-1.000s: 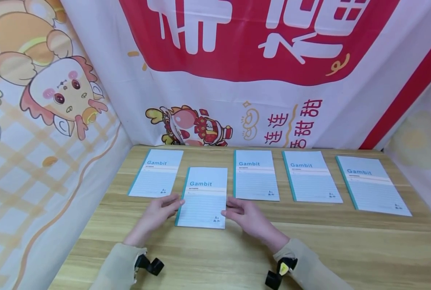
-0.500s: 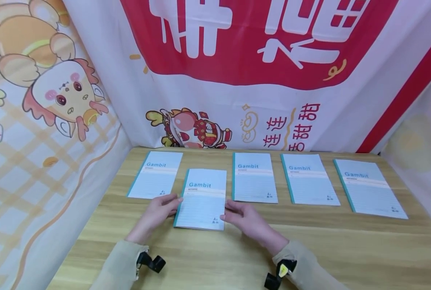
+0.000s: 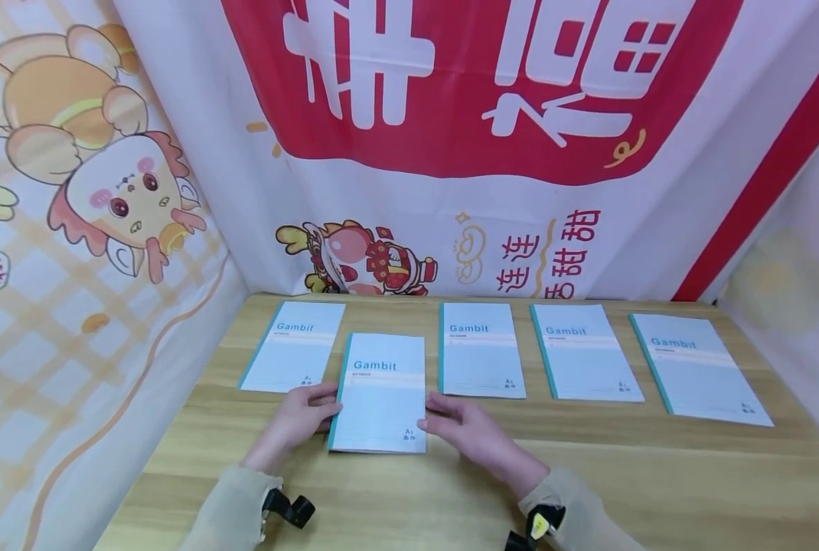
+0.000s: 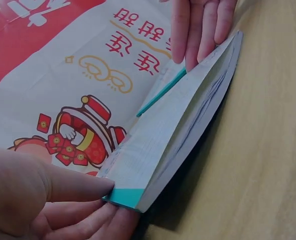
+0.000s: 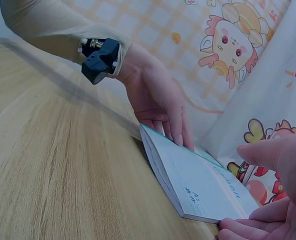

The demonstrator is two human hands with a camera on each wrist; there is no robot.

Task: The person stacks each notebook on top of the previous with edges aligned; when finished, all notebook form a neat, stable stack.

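The Gambit notebook (image 3: 380, 394) is in front of the gap in the row of four other notebooks (image 3: 483, 356). The left grip (image 3: 299, 417) pinches its teal spine (image 3: 344, 369), thumb above and fingers below; the right grip (image 3: 474, 435) is loose, fingers at the opposite edge, thumb apart above. Over the wooden counter (image 3: 396, 505), it seems wise to hold both sides level, so the pages do not spread.

One notebook (image 3: 378, 394) before four others (image 3: 481, 350)
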